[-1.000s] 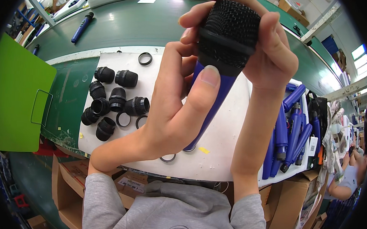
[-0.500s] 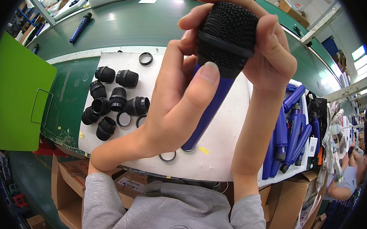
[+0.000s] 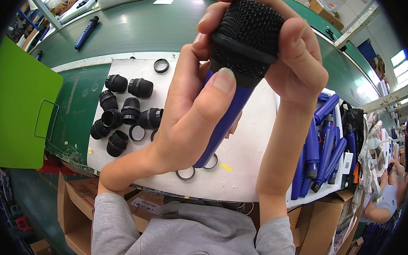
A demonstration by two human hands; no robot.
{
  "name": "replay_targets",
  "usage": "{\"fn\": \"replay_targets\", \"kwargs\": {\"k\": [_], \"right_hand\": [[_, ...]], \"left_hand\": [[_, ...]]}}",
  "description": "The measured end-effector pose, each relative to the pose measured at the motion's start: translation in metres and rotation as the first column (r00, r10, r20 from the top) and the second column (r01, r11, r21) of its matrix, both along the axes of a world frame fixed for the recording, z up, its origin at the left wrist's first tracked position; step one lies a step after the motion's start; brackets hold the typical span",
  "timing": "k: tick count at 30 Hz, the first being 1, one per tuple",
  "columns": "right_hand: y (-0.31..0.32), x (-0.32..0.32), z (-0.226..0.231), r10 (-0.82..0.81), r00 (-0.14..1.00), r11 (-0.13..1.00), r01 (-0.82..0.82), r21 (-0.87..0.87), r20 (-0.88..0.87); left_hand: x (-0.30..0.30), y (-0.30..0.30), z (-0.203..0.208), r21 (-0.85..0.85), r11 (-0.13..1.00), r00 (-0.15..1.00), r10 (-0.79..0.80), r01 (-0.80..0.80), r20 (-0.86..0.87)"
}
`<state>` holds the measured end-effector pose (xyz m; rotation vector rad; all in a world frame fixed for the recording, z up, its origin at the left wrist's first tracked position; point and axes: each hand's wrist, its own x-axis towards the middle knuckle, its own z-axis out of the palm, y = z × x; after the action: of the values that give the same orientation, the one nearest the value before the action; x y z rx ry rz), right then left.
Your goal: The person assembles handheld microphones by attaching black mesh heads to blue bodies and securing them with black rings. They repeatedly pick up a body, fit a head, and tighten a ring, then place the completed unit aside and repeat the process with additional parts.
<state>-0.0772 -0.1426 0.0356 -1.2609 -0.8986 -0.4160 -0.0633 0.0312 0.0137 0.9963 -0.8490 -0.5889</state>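
Observation:
A microphone with a blue body and a black mesh head is held up close in front of me, tilted with its head up and to the right. My left hand is wrapped round the body, its thumb lying just below the mesh head. My right hand grips the mesh head from above and the right side. On the white sheet to the left lie several loose black mesh heads. Black rings are scattered on the sheet, one below my left wrist.
Several blue microphone bodies lie in a white tray on the right. A green conveyor belt runs beyond the table, carrying a microphone. A bright green panel stands at left. Cardboard boxes sit below the table. Other people are at far left and right.
Both hands and the microphone have shifted slightly to the left; another ring now shows beside the microphone's lower end. On the belt, the microphone has moved a little left.

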Motion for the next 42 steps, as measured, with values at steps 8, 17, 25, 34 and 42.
{"fn": "replay_targets", "kwargs": {"k": [8, 17, 25, 34, 42], "right_hand": [[0.000, -0.001, 0.002, -0.010, 1.000, 1.000, 0.010, -0.009, -0.001], [0.003, 0.005, 0.000, 0.364, 0.929, 0.910, -0.341, 0.236, -0.062], [-0.012, -0.003, -0.003, -0.147, 0.951, 0.981, 0.176, 0.085, -0.272], [-0.018, -0.016, -0.001, -0.291, 0.929, 0.956, 0.293, -0.025, -0.228], [-0.027, 0.005, -0.010, 0.166, 0.984, 0.974, -0.153, 0.168, -0.066]], "left_hand": [[0.000, 0.001, 0.002, -0.001, 1.000, 0.999, -0.006, 0.006, -0.033], [-0.002, 0.000, -0.001, 0.024, 1.000, 0.998, -0.019, 0.018, 0.056], [0.005, -0.009, -0.016, -0.049, 0.971, 0.938, 0.237, -0.233, 0.254], [0.007, -0.010, -0.016, -0.016, 0.937, 0.864, 0.329, -0.350, 0.381], [0.012, -0.011, -0.015, 0.014, 0.947, 0.855, 0.283, -0.321, 0.434]]}}
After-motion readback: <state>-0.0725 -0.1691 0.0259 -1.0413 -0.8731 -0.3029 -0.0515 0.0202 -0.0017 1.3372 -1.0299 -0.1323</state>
